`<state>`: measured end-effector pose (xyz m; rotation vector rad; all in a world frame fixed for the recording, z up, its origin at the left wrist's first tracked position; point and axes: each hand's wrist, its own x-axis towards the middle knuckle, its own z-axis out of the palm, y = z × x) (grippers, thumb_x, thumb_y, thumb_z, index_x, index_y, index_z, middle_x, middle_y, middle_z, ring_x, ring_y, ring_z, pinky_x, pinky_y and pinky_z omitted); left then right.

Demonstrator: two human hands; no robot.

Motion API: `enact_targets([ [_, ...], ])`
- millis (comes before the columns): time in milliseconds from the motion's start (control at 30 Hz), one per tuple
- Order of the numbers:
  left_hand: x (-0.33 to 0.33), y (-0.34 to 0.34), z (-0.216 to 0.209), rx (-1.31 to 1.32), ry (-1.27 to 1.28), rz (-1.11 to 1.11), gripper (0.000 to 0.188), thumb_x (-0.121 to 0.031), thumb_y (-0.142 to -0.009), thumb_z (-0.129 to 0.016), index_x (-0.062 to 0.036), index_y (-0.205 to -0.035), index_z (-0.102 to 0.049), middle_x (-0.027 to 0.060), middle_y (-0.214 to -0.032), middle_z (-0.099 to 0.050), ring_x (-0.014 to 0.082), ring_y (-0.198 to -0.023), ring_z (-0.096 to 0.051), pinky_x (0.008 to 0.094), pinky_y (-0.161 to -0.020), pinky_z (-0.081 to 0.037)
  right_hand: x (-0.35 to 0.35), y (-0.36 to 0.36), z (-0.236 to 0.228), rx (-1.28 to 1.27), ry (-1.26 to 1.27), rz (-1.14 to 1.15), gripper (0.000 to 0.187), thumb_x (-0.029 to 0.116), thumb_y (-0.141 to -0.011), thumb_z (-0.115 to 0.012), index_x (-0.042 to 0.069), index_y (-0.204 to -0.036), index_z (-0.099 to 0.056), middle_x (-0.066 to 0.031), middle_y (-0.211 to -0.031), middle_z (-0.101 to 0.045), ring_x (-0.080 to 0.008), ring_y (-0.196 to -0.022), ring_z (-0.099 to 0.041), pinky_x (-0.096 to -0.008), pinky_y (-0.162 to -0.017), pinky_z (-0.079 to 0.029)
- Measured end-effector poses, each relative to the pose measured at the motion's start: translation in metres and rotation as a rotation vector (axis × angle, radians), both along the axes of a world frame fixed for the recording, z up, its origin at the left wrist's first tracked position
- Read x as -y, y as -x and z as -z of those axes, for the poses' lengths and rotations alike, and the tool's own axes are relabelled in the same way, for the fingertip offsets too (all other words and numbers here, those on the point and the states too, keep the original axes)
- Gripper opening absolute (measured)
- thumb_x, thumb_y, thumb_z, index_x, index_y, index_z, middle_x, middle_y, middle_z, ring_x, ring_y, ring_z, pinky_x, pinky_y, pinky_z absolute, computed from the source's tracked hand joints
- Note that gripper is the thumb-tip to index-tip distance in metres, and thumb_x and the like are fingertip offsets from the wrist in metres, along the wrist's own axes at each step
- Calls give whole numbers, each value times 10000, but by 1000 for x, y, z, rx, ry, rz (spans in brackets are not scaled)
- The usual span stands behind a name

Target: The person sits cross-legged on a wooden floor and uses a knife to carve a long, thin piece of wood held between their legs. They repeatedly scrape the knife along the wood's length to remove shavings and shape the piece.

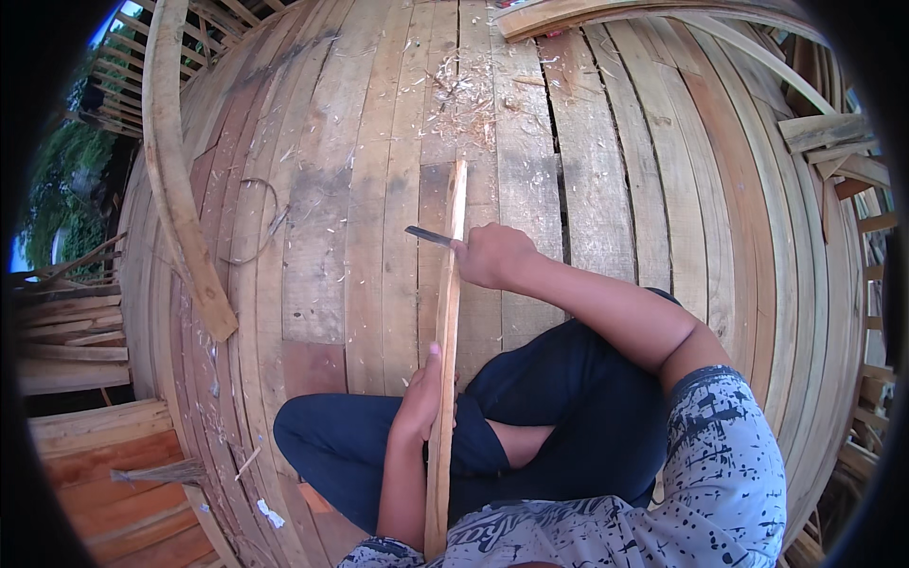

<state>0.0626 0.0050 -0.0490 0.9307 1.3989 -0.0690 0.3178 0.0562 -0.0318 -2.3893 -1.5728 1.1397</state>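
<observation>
Currently, the right hand (495, 256) is closed around the handle end of a knife (426, 235), whose dark blade crosses the wooden strip (449, 317); the left hand (421, 402) grips the same strip nearer the body. The strip runs lengthwise from beside the shirt (578, 530), past the crossed legs (578, 379), out above the floor (317, 256). Caution: a blade drawn toward the body may slip off the wood and reach the left thumb or the legs, since no guard stands between. A knot or steep blade angle could make the edge dig in and split the strip. A loose left grip could let the strip roll. Whether its far end touches the floor cannot be told; if unsupported, it may flex.
</observation>
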Motion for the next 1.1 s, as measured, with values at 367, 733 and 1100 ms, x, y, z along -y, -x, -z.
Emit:
enact_targets([
  [367, 0, -1, -4, -8, -77, 54, 693, -709, -962, -333, -59, -824, -528, 15, -552, -419, 140, -395, -445, 311, -346, -421, -10, -21, 11, -79, 49, 46, 592, 442, -1002, -357, -33, -1206, -645, -232, -1189, -663, -395, -1133, -625, -470, -983, -481],
  [733, 2, 1, -1, 3, -32, 64, 700, -715, -958, -337, -58, -817, -530, 24, -561, -430, 136, -413, -461, 310, -349, -433, -4, -13, 22, -14, -5, 63, 600, 451, -1003, -355, -37, -1170, -661, -238, -1145, -679, -375, -1107, -645, -469, -965, -490],
  [1100, -2, 1, 0, -6, -36, 63, 710, -711, -964, -323, -49, -815, -533, 23, -570, -429, 134, -412, -462, 305, -349, -434, 2, 3, 36, -83, -100, -58, 651, 466, -993, -355, -97, -1094, -665, -315, -1124, -651, -433, -1086, -633, -480, -964, -486],
])
